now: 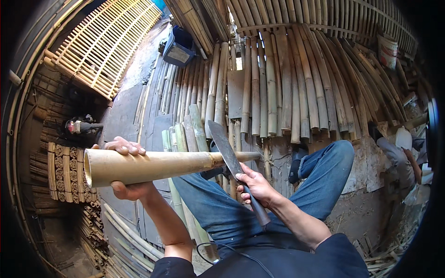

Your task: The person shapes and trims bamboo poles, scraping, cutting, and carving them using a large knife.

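A thick, pale bamboo pole (171,164) lies nearly level across my front, its hollow cut end at the left. Near that end my left hand (126,167) is wrapped round it, thumb below and fingers over the top. My right hand (256,185) grips the dark handle of a machete (224,144). Its broad grey blade points up and to the left and crosses in front of the pole, near a joint right of the middle. Whether the edge touches the bamboo I cannot tell. The pole's far end reaches past the blade, above my jeans-clad legs.
Many long bamboo poles (296,88) lie side by side ahead. Cut green pieces (197,127) stand near my left knee. Tied bamboo bundles (69,173) are stacked at left, below a slatted bamboo panel (109,44). A blue bin (178,48) stands beyond. Another person (398,155) sits at the right.
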A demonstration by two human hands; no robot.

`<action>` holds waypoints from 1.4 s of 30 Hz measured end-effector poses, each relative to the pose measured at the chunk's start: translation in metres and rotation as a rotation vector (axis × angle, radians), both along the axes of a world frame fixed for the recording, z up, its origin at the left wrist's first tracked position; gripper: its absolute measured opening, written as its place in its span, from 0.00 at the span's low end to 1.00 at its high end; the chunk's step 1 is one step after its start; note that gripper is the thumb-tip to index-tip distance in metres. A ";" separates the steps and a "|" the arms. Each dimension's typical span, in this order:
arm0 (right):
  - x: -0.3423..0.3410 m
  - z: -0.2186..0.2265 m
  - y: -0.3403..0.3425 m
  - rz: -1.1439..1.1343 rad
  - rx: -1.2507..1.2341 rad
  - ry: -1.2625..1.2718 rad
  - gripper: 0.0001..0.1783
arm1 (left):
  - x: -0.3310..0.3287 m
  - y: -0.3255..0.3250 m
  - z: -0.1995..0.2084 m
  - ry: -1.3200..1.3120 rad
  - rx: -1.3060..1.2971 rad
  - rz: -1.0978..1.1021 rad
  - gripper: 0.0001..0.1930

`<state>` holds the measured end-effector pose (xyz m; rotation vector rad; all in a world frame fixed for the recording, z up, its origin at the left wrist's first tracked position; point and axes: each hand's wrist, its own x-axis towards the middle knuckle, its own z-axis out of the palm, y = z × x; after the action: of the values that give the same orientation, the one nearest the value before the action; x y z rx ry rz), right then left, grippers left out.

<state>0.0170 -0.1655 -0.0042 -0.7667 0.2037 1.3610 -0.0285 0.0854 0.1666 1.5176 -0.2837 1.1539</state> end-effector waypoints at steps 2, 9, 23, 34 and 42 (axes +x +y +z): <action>-0.003 0.002 -0.002 -0.003 -0.009 -0.002 0.33 | -0.001 0.002 0.002 -0.008 0.005 -0.037 0.49; -0.014 -0.007 -0.009 -0.027 -0.077 -0.212 0.37 | 0.001 -0.012 0.001 0.119 0.019 0.434 0.42; 0.009 -0.067 -0.036 -0.023 -0.384 -0.701 0.15 | -0.018 -0.015 -0.009 0.050 -0.201 0.281 0.40; 0.055 -0.046 -0.035 0.025 0.210 -0.560 0.25 | 0.022 -0.027 -0.001 0.081 -0.084 0.051 0.36; 0.063 -0.025 -0.007 0.085 0.241 -0.648 0.37 | 0.025 -0.031 0.001 0.073 -0.087 -0.038 0.37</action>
<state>0.0796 -0.1725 -0.0297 -0.9755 -0.4987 1.1247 -0.0034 0.0540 0.1675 1.4687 -0.2087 1.0653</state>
